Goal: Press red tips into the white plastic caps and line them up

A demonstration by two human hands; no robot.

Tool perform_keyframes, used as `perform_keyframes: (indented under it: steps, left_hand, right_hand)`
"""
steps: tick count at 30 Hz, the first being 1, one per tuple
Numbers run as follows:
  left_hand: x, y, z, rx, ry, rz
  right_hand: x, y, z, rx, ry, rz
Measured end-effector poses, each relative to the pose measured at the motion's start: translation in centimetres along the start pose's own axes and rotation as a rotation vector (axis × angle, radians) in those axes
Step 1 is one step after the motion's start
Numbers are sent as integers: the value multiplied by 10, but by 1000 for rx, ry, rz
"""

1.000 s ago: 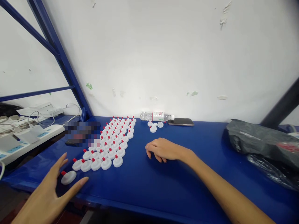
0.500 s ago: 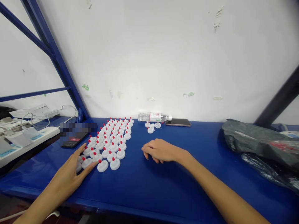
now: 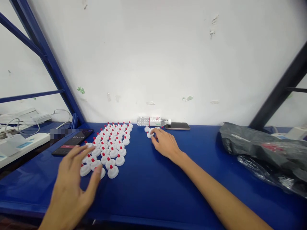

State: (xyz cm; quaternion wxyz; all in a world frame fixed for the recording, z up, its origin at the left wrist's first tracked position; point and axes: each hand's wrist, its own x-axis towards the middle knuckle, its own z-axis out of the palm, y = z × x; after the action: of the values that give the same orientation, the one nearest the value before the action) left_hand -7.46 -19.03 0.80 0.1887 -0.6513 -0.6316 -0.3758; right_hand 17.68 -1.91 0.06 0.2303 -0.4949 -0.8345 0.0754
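Rows of round white plastic caps with red nozzle tips (image 3: 120,160) stand upright, packed closely together on the left of the blue tabletop (image 3: 153,191). My left hand (image 3: 70,182) is raised over the near left corner of that group, thumb and fingers spread, and hides some of the caps. At the back, my right hand (image 3: 166,143) reaches to a small cluster of loose white plastic pieces. Its thumb and forefinger pinch at a round white cap (image 3: 150,134), partly covering it. Another white piece (image 3: 147,129) lies just behind.
Against the wall, a clear plastic bottle (image 3: 153,121) lies on its side next to a phone (image 3: 177,126). Another phone (image 3: 72,142) shows a timer at the left, near white power strips (image 3: 26,145). A dark plastic bag (image 3: 254,145) lies on the right.
My right hand has moved forward from the middle of the table to the loose white pieces. The left hand has lifted off the caps and spread. The view has shifted slightly.
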Motion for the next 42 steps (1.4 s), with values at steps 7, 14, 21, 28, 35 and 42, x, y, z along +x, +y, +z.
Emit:
perform_keyframes:
  steps: [7, 14, 21, 28, 35, 42]
  left_hand:
    - [7, 85, 36, -253, -257, 270]
    - [16, 113, 69, -327, -451, 209]
    - [6, 101, 74, -305, -520, 112]
    - [3, 94, 82, -217, -489, 105]
    - [-3, 96, 84, -183, -556, 145]
    - [-6, 100, 86, -175, -595, 126]
  right_hand:
    - [12, 31, 12, -201, 59, 115]
    - [9, 33, 5, -107, 78, 97]
    - [13, 38, 2, 213, -45, 22]
    - [12, 54, -29, 655, -471, -88]
    - [15, 54, -12, 317, -218, 72]
    - [24, 57, 11, -84, 61, 226]
